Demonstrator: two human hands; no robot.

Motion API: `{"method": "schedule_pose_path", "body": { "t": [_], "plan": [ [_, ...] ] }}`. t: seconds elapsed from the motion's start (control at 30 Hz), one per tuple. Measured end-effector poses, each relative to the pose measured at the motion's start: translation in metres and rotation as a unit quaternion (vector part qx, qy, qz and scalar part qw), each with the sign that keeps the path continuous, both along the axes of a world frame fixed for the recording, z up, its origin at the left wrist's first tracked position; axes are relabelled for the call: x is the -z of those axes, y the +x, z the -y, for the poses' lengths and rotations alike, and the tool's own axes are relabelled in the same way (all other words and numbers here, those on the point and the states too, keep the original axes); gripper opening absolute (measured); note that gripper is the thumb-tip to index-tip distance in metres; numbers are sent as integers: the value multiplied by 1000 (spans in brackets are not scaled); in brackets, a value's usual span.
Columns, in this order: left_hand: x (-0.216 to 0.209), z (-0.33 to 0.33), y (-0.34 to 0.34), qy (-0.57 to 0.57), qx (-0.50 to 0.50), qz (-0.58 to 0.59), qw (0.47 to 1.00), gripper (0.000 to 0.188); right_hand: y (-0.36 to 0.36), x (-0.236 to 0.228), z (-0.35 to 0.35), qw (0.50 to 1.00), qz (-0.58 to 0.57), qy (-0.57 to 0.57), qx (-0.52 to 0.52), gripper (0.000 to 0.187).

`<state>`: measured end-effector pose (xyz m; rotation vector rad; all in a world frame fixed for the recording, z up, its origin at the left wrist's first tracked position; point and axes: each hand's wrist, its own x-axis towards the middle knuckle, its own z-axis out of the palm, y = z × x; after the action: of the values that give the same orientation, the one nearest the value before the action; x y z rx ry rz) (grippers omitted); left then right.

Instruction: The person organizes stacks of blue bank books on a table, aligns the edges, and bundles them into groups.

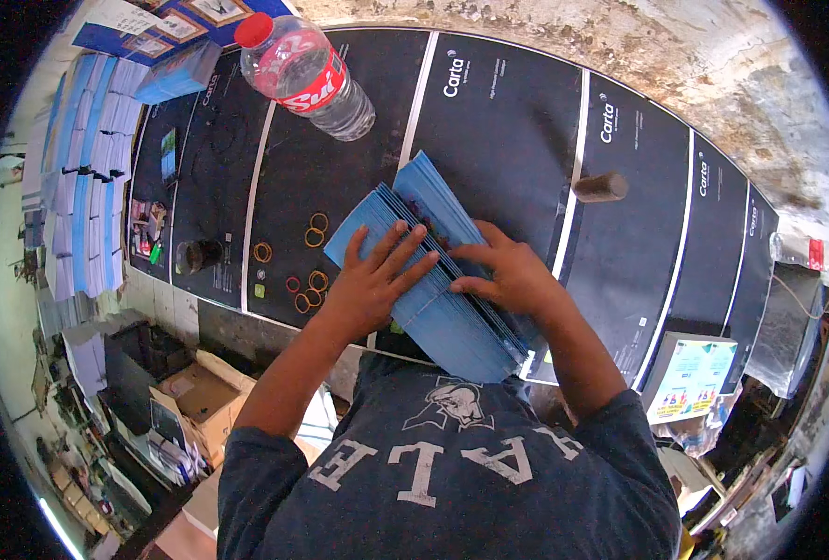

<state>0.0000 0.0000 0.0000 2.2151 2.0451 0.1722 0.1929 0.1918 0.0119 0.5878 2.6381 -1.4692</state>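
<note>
A thick bundle of light blue folded booklets (pixel 452 327) lies slanted near the table's front edge, close to my body. The bundle is fanned into layers, and one part (pixel 433 196) leans away toward the far right. My left hand (pixel 363 285) rests flat on the near part with its fingers spread. At the right side of the bundle, my right hand (pixel 517 273) has its thumb and fingers bent around the edges of the layers. Its fingertips are partly hidden among the booklets. Several rubber bands (pixel 316 230) lie on the table just left of my left hand.
The table is covered in black sheets (pixel 498 103) with white seams. A clear bottle with a red cap (pixel 344 107) stands at the back. A brown cylinder (pixel 601 188) lies to the right, a dark round object (pixel 198 256) to the left. Tall paper stacks (pixel 92 187) border the left end.
</note>
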Motion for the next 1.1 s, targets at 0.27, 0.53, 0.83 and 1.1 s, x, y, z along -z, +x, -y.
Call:
{"method": "schedule_pose_path", "body": {
  "t": [0.27, 0.53, 0.83, 1.1],
  "plan": [
    [-5, 0, -4, -14, -6, 16, 1000, 69, 0, 13, -7, 999, -27, -19, -11, 52],
    [-5, 1, -4, -15, -6, 6, 1000, 70, 0, 14, -9, 999, -35, -24, -4, 55],
    [-4, 2, -4, -18, -3, -5, 1000, 73, 0, 9, -5, 999, -23, -29, 2, 55],
    [-3, 2, -4, -12, 0, 3, 1000, 74, 1, 12, -4, 998, -30, -23, 43, 54]
  ]
}}
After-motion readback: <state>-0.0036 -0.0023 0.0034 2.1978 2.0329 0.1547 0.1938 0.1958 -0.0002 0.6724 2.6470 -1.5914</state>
